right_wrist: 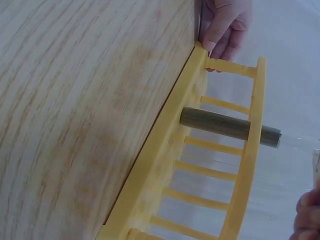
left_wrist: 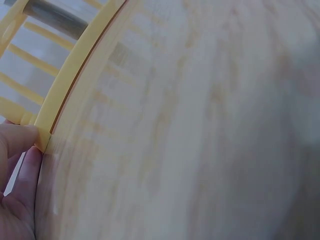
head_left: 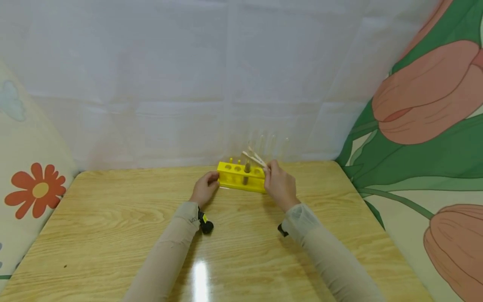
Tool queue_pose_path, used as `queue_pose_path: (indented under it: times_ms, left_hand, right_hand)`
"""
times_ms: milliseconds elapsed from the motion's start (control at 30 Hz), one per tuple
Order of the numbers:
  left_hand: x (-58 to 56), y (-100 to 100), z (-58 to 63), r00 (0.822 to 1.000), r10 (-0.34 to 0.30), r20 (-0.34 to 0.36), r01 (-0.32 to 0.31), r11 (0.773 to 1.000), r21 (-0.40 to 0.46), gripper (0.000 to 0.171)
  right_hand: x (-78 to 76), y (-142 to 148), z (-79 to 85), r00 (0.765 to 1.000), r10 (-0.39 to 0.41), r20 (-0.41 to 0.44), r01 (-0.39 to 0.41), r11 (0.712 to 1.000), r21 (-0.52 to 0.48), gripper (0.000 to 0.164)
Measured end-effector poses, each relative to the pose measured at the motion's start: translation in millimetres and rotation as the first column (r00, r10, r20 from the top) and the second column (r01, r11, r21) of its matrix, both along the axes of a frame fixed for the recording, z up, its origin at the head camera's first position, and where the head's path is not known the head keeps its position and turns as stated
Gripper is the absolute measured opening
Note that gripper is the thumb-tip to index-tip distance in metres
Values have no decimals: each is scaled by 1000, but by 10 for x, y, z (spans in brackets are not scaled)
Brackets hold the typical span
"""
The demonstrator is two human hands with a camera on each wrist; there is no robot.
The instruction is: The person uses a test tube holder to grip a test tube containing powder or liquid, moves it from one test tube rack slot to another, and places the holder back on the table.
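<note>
A yellow test tube rack stands near the back of the table. My left hand holds its left end, thumb and fingers at the base corner in the left wrist view. Upright in the rack is a glass test tube, its lower part filled with something dark greenish-brown. My right hand, at the rack's right end, grips a wooden test tube clamp. The clamp's tips are at the tube's clear upper part; whether they close round the glass I cannot tell. In the right wrist view the clamp is mostly cut off.
Several clear test tubes stand at the back of the rack, toward its right. Behind the wooden table hangs a white cloth. A flower-patterned cloth hangs along the right side.
</note>
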State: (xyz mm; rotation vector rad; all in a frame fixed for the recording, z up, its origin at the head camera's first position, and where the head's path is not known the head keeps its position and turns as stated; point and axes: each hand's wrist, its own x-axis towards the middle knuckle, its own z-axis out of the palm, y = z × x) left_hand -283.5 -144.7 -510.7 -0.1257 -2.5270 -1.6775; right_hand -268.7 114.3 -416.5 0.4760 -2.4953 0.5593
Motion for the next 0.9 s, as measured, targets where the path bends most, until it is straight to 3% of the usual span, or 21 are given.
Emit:
queue_pose_path:
  times_ms: [600,900]
  left_hand:
    - [16,1,-11,1000,-9,6,10,1000,-14,35]
    - [-29,-9,-41,1000,-5,-20,5,1000,-13,34]
  right_hand:
    - [13,29,61,999,13,-42,-13,1000,-14,11]
    - [10,30,153,999,29,-43,-30,999,-25,14]
